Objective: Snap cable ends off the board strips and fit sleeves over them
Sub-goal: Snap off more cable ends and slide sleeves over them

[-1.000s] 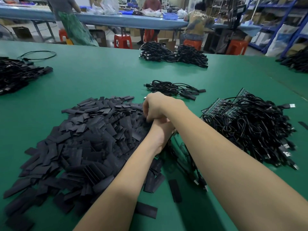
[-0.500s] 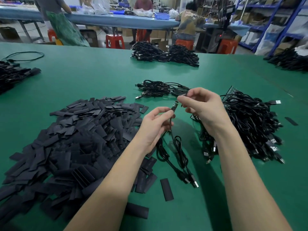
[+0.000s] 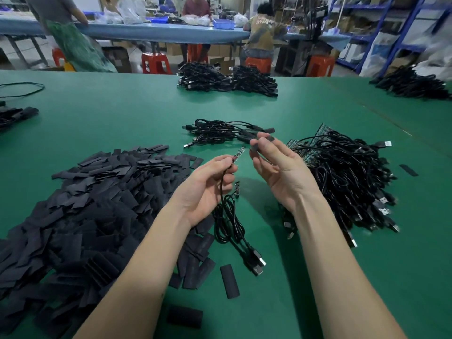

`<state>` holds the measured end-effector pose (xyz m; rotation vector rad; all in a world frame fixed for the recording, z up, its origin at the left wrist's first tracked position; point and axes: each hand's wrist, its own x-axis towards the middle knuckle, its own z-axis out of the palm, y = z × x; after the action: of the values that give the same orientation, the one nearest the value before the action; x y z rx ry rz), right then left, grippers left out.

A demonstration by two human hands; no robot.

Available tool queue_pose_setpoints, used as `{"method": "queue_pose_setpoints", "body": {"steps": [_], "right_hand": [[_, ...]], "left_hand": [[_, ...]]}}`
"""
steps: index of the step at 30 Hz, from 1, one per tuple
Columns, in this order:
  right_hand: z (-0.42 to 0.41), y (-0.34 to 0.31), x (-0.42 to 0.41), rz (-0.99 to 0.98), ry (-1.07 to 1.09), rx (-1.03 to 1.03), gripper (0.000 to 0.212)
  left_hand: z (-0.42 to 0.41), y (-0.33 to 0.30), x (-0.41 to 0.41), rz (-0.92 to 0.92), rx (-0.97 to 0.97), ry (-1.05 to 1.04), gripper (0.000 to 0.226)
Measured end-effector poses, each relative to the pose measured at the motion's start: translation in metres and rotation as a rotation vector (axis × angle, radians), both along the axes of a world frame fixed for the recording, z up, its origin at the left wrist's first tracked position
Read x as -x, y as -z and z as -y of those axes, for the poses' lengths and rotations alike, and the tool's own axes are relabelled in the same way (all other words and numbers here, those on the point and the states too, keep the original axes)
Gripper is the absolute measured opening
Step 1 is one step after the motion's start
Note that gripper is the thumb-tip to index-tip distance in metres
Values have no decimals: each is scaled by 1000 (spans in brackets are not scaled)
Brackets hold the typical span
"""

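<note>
Hands now apart over green table: left hand pinching cable, right hand pinching sleeve.

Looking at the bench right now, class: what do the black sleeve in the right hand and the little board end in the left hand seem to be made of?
Sleeve: likely a soft, matte plastic or rubbery tube; it looks dull and flattened, like those in the pile. Board end: apparently rigid printed circuit board with small metallic contacts; too small to tell more.
</note>
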<state>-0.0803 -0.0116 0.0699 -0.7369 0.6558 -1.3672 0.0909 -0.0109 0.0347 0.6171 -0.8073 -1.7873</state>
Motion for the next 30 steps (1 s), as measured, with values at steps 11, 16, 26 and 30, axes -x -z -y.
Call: {"method": "queue_pose_setpoints", "body": {"steps": [11, 16, 26, 30], "right_hand": [[2, -2, -3, -68, 121, 22, 19], [1, -2, -3, -110, 107, 55, 20], [-1, -3, 1, -156, 100, 74, 16], [-1, -2, 1, -185, 100, 85, 14]], "left_hand": [[-1, -5, -2, 111, 17, 6, 4], [-1, -7, -1, 119, 0, -1, 9], [0, -6, -2, 142, 21, -35, 13], [0, -5, -3, 153, 28, -34, 13]]}}
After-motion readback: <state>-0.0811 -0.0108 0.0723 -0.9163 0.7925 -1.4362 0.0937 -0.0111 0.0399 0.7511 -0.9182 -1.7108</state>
